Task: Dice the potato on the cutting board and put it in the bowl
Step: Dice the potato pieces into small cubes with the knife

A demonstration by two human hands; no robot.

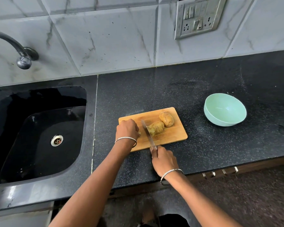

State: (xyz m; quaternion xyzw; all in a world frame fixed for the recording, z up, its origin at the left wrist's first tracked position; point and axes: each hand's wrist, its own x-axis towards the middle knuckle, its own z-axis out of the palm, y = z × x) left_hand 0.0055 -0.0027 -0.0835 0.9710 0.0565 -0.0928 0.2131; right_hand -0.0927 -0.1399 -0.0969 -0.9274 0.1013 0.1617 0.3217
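Potato (156, 127) under knife (147, 133), knife in right grip (164, 161)

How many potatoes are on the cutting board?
2 potatoes: one near the cutting board's far right corner, one against the knife. The left hand may hide a cut piece.

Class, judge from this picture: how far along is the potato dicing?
Done: no dice visible; the bowl is empty. In hand: the right hand holds the knife across one potato; the left hand grips its end. Left: dicing, filling the bowl; a second potato lies whole.
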